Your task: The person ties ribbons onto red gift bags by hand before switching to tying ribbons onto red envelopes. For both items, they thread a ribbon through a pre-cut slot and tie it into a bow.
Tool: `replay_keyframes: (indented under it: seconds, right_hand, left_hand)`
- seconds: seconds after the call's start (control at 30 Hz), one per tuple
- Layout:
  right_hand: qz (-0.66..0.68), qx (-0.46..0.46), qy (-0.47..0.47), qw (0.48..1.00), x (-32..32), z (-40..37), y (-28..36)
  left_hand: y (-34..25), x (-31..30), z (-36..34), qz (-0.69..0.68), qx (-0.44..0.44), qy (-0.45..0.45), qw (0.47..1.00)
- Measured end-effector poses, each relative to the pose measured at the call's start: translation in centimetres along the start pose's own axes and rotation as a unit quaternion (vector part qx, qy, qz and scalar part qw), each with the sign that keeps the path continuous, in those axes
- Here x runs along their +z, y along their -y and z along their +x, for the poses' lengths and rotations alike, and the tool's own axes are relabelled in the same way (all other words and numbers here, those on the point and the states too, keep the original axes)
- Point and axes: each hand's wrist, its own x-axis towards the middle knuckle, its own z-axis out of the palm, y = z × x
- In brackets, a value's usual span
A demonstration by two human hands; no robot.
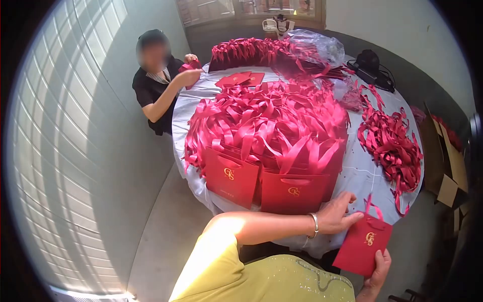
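A small red paper bag (363, 244) with a gold logo is tilted at the table's front right edge. My right hand (380, 269) grips its lower right side, thumb on the front. A pink ribbon handle (373, 210) rises from its top. My left hand (338, 214), with a bracelet at the wrist, is at the bag's upper left corner, its fingers apart and thumb near the top edge. To its left stand rows of red bags (293, 194) with a mass of pink ribbon handles (266, 121) above them.
Loose ribbons (392, 146) lie on the right of the white-covered table (354, 168). Across it, a person (163, 83) holds a red item. Behind are more bags (241, 55), clear plastic (319, 46) and a black object (371, 63). Cardboard boxes (448, 166) stand at right.
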Motion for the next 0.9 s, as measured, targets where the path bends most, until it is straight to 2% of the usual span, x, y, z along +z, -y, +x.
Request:
replay_keyframes:
  seconds: [0.07,0.1,0.13,0.17,0.2,0.23,0.3,0.37,0.47,0.57,0.7,0.83,0.9]
  right_hand:
    - [0.021,-0.02,0.013,0.999,0.6,0.2,1.1]
    - [0.04,-0.036,0.026,0.998,0.8,0.2,1.3]
    - [0.042,-0.02,0.023,0.999,1.2,0.3,1.3]
    - [0.045,-0.007,0.02,0.999,1.0,0.2,1.1]
    - [0.023,0.001,0.056,0.998,0.7,0.3,0.7]
    - [0.006,0.01,0.096,0.995,0.9,0.4,0.1]
    - [0.015,0.032,0.098,0.995,1.7,0.3,-1.0]
    - [0.011,0.035,0.089,0.995,1.1,0.0,-1.5]
    - [-0.035,0.031,0.101,0.994,0.3,-0.2,-1.6]
    - [-0.036,0.021,0.124,0.991,0.5,-0.3,-1.9]
    - [-0.026,0.034,0.153,0.987,0.6,0.1,-2.6]
    - [0.003,0.057,0.18,0.982,-0.2,1.2,-3.0]
    - [0.005,0.052,0.18,0.982,-1.0,1.5,-3.2]
  left_hand:
    - [0.6,0.6,0.5,-0.23,-0.124,0.031,0.965]
    - [0.9,-0.1,1.0,-0.321,-0.173,0.144,0.92]
    - [0.8,-0.7,1.2,-0.46,-0.213,0.229,0.831]
    - [0.7,-1.1,0.9,-0.585,-0.249,0.302,0.711]
    - [1.0,-1.0,1.0,-0.599,-0.257,0.344,0.676]
    - [1.1,-0.5,0.8,-0.599,-0.271,0.335,0.675]
    - [1.1,0.5,0.5,-0.58,-0.236,0.315,0.714]
    - [1.4,0.7,0.8,-0.581,-0.243,0.322,0.707]
    - [2.4,0.8,1.6,-0.543,-0.195,0.339,0.743]
    - [0.7,0.2,1.8,-0.476,-0.226,0.334,0.782]
    - [1.3,1.4,2.4,-0.44,-0.217,0.332,0.806]
    - [0.4,1.8,3.1,-0.423,-0.225,0.289,0.829]
    - [-0.2,2.2,3.4,-0.445,-0.247,0.227,0.83]
